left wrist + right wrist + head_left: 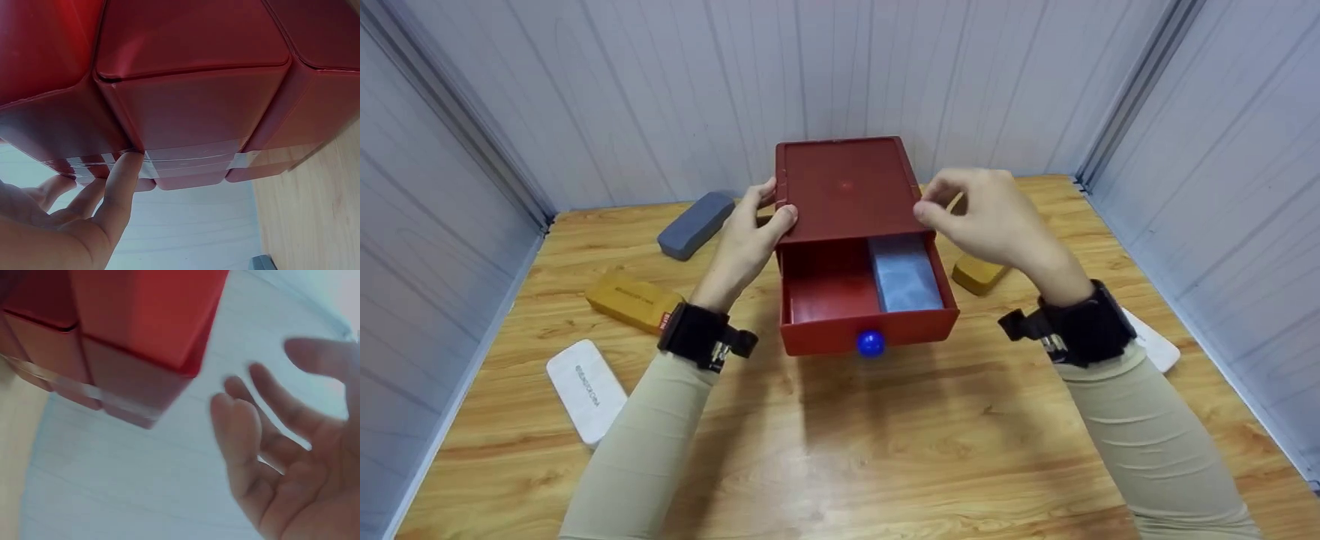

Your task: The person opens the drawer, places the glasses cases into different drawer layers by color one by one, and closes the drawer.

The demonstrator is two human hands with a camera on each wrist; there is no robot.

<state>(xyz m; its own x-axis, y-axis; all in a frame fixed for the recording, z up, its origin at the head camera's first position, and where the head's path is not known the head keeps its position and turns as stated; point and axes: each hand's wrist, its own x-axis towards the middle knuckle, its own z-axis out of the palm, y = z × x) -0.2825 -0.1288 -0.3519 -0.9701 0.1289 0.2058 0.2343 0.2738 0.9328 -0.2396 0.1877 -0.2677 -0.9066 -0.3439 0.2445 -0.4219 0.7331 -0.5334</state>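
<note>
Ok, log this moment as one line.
left fingers: grip red cabinet | right fingers: holding nothing, apart from cabinet | drawer: open, pale blue case inside, right side | blue knob: on drawer front

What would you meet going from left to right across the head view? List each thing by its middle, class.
Printed white case, yellow case, grey case, left hand, red drawer unit, right hand, partly covered white case.
</note>
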